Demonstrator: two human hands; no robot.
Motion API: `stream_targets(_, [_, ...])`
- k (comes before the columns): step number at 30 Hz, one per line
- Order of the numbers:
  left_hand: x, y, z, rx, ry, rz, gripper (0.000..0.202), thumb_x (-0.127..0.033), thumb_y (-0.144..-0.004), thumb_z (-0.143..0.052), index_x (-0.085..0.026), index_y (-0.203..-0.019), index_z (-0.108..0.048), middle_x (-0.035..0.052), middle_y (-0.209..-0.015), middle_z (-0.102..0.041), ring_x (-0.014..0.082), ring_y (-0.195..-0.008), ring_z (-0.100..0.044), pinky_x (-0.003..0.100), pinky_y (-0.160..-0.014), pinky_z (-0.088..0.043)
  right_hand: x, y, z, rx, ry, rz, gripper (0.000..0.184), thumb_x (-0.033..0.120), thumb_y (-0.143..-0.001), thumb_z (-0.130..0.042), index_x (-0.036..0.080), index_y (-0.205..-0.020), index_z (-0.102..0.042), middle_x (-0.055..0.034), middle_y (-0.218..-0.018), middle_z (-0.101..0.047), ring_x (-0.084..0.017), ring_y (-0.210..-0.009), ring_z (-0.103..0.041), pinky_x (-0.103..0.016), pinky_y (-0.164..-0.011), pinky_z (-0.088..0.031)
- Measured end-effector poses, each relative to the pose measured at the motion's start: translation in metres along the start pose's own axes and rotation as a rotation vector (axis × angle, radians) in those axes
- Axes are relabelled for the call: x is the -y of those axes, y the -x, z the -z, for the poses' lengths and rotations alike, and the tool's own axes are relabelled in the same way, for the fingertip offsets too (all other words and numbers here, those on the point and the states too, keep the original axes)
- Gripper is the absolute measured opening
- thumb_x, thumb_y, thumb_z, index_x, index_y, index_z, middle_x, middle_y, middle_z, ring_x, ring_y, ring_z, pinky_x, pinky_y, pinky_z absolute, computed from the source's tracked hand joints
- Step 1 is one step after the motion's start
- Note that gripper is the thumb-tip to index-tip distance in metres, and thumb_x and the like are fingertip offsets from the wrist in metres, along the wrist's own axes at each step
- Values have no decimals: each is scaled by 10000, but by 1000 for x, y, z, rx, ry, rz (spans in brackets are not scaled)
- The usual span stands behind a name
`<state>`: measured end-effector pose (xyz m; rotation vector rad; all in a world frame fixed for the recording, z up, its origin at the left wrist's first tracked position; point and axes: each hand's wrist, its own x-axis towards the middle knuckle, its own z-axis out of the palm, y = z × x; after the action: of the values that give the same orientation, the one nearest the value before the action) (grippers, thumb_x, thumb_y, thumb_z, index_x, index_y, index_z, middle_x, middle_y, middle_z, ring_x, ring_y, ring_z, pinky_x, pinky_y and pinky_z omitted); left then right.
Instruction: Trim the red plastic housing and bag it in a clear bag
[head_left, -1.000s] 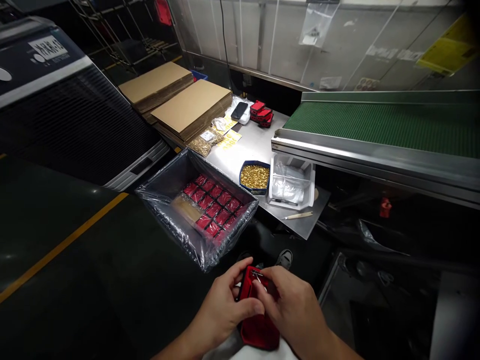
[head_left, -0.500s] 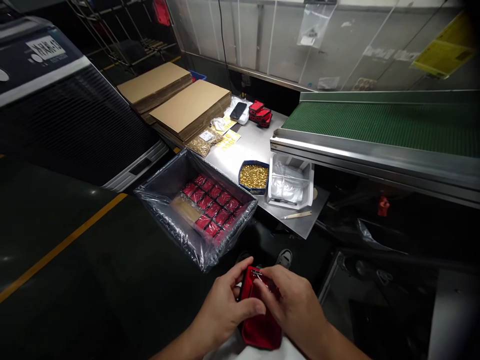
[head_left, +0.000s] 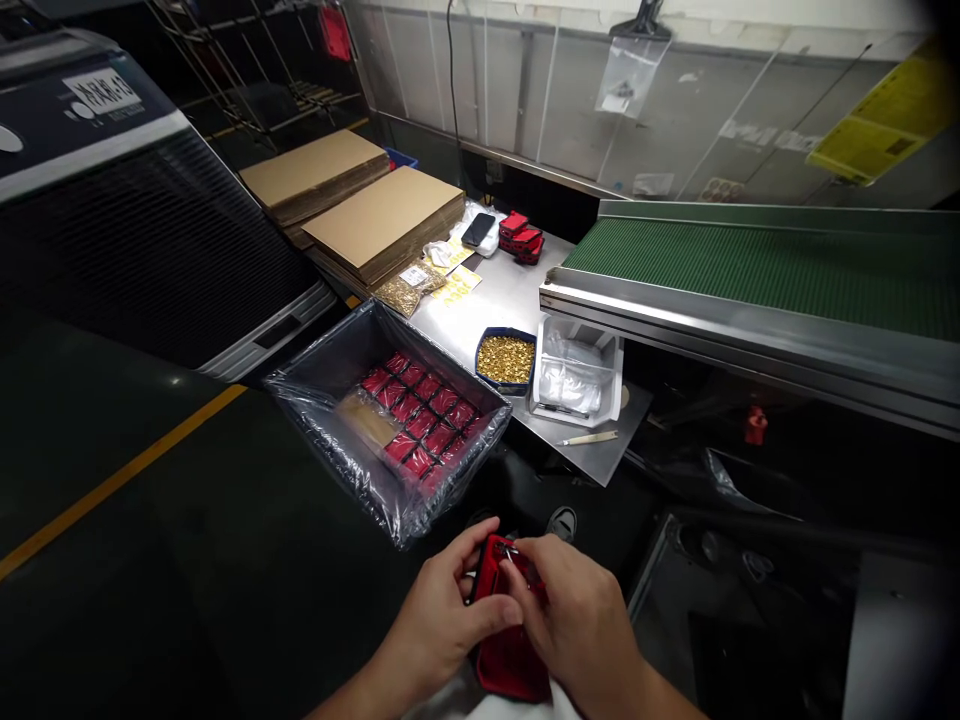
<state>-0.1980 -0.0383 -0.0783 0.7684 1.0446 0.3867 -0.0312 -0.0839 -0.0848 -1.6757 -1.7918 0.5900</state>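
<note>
A red plastic case with dark edges is held low in front of my body. Fingers of my left hand wrap round its left side, and the thumb lies across its face. My right hand is closed at the case's upper end, with thumb and index finger pinching at a small shiny metal part. The fingers partly cover that part, so its exact kind is unclear. Ahead and to the left, a bin lined with clear plastic holds rows of similar red pieces.
On the metal table stand a blue tray of small brass-coloured parts, a white bin with plastic bags, a knife-like tool, stacked cardboard, a phone and red cases. A green conveyor slopes at right.
The camera view has shifted slightly. Both hands keep the same hold on the red case, with the right fingers still at the metal part.
</note>
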Motion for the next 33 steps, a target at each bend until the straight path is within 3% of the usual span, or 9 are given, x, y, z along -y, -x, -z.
stream_targets(11, [-4,2,-1,-3,-30,27,881,-371,-667,-875,-178,-1407,-437,154,-1330,-584,319,-1166,-588,380,-944,-526,-3,-8,8,189,-43,-67,174,253,-988,-449,197,-948,-609,-31,-813,-601,-178,-708,-567,-299,-641,-412])
stream_targets(18, [-1,2,2,-3,-56,24,885,-355,-669,-874,-173,-1411,-428,160,-1346,-572,329,-1176,-584,393,-953,-524,-5,-7,6,223,-164,-63,202,243,-1011,-412,206,-956,-603,-21,-828,-606,-156,-713,-565,-285,-648,-425])
stream_targets(22, [3,1,2,3,20,32,899,-355,-648,-888,-175,-1399,-428,172,-1356,-562,343,-1190,-578,416,-970,-510,-8,-5,9,163,-232,-19,168,242,-999,-448,205,-962,-608,-18,-828,-613,-143,-712,-576,-268,-650,-445])
stream_targets(25, [6,1,4,14,63,27,880,-363,-641,-892,-184,-1377,-444,172,-1332,-580,344,-1157,-600,423,-954,-509,-15,-5,19,47,-374,-116,104,264,-962,-545,238,-1027,-622,4,-878,-652,-117,-735,-607,-217,-663,-472])
stream_targets(29, [7,2,5,-3,93,23,886,-376,-636,-891,-162,-1366,-436,187,-1282,-613,343,-1117,-621,428,-925,-520,-49,-5,22,-164,-444,-431,227,412,-907,-633,224,-1034,-638,-11,-837,-670,-131,-702,-613,-199,-592,-474])
stream_targets(33, [5,1,5,-32,87,25,852,-376,-655,-876,-140,-1348,-439,190,-1257,-628,323,-1105,-627,412,-932,-511,-124,-3,-9,-204,-381,-619,456,588,-890,-555,182,-1091,-606,-48,-842,-675,-164,-655,-591,-254,-557,-471])
